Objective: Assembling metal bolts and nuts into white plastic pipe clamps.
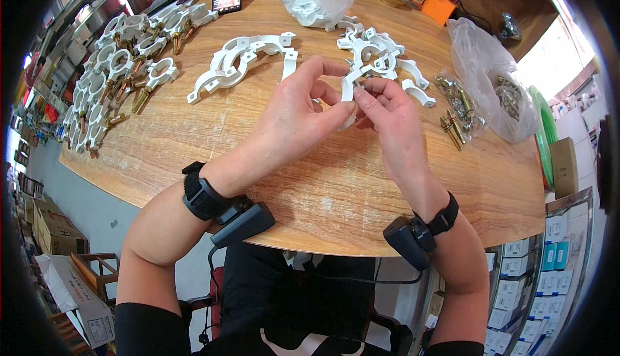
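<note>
Fingers [338,115] nearly closed, both hands [290,110] [395,120] hold a white clamp [347,89].

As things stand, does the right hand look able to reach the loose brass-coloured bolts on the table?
Probably yes: the loose brass-coloured bolts lie to the right of the right hand, bare table between. Its fingertips are busy at a white clamp piece, so they may need freeing first.

Smooth clamp [347,91] — scuffed, wood-grained tabletop [310,191]
</note>
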`<state>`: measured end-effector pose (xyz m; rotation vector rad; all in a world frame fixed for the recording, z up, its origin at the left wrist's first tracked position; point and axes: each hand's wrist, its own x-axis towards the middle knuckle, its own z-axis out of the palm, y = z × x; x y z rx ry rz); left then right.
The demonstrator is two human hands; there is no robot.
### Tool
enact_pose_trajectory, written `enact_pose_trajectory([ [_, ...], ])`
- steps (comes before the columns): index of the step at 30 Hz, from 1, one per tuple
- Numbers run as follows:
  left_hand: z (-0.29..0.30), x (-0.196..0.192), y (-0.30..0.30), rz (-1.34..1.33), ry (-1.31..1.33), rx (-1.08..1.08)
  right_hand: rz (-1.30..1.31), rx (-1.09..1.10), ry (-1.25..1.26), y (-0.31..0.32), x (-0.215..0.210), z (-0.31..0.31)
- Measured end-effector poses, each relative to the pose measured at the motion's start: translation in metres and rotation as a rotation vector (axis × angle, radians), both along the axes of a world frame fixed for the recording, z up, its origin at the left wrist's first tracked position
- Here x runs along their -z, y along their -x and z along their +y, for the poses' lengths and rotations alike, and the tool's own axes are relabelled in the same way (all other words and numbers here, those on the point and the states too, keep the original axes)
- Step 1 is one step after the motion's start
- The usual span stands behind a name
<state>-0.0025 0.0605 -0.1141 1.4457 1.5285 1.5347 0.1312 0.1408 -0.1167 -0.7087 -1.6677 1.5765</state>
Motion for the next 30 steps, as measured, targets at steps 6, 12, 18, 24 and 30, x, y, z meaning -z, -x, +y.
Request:
enact_pose_trajectory([
  [6,-0.0005,-0.0009,0.0,0.01,0.008,0.01,0.047,-0.07,0.129,-0.0021,0.001,0.0034],
  [12,-0.0013,-0.0016,0.0004,0.032,0.008,0.0,0.05,0.008,0.06,-0.0003,0.0026,0.0025],
  [18,0.0,-0.0006,0.0,0.03,0.008,-0.005,0.063,-0.084,0.167,-0.0025,0.0004,0.0042],
  [24,0.0008,0.001,0.0004,0.01,0.003,0.004,0.076,-0.041,0.137,-0.0021,0.0024,0.0046],
  [30,0.0001,-0.0012,0.0001,0.023,0.034,-0.01,-0.002,-0.055,0.113,-0.0012,0.0031,0.0035],
])
